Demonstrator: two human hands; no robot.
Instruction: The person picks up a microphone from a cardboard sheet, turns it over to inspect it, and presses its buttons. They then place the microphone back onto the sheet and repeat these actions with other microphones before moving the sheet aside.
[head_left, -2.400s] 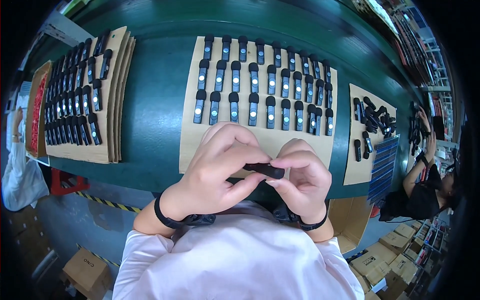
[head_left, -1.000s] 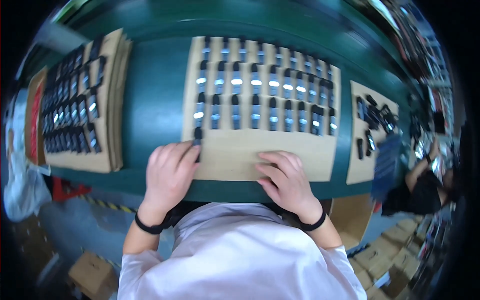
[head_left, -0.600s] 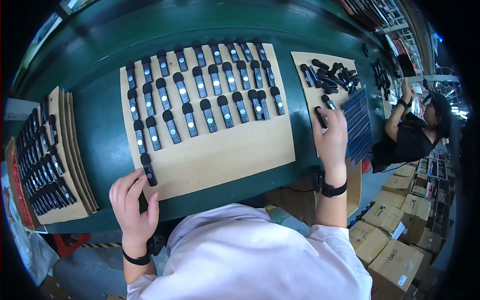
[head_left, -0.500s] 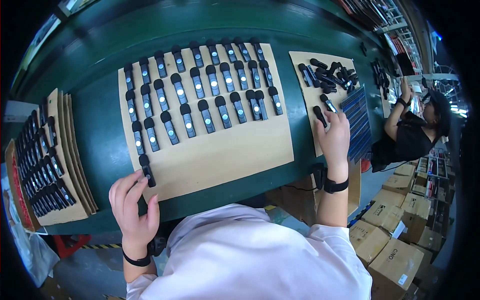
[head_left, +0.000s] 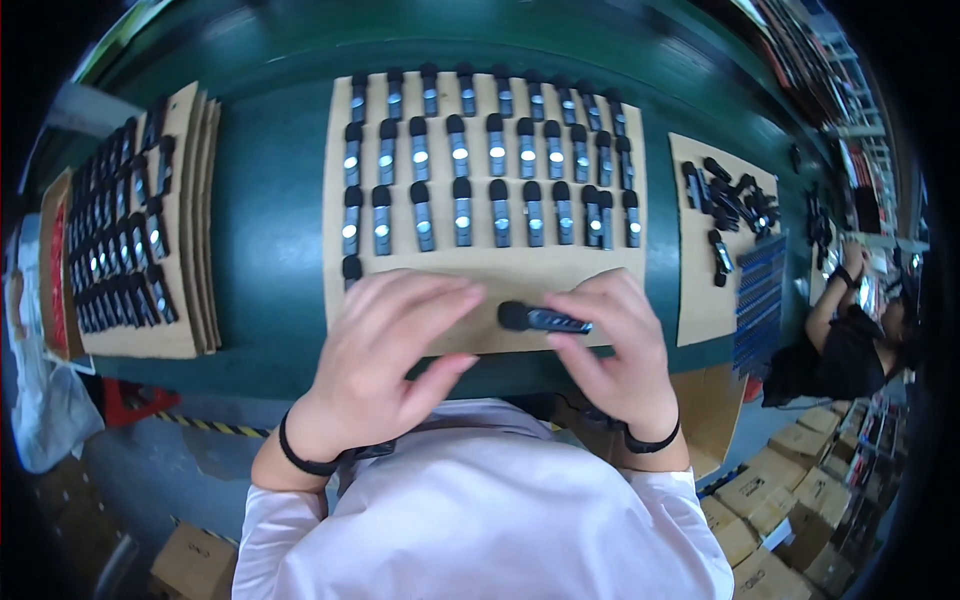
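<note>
Between the thumb and fingers of my right hand (head_left: 622, 345) is a small black microphone (head_left: 543, 318), lying level with its foam head toward my left hand. My left hand (head_left: 385, 355) is open, thumb apart from the fingers, a short way left of that foam head and touching nothing I can see. Both hands hover over the near part of a cardboard sheet (head_left: 480, 268). Rows of like microphones (head_left: 462, 212) lie on that sheet, heads pointing away from me. One microphone (head_left: 352, 268) starts a nearer row and is partly covered by my left hand.
Right of the sheet, another cardboard piece (head_left: 705, 300) bears a loose pile of microphones (head_left: 735, 200), with a blue perforated tray (head_left: 760, 300) beside it. Stacked cardboard sheets (head_left: 200, 250) with more microphones stand at left. A co-worker (head_left: 850, 330) is at far right, near cardboard boxes (head_left: 770, 490).
My right hand has come from the loose pile to the middle, bringing a microphone. My left hand has moved right and up from the sheet's near left corner. The view has shifted too.
</note>
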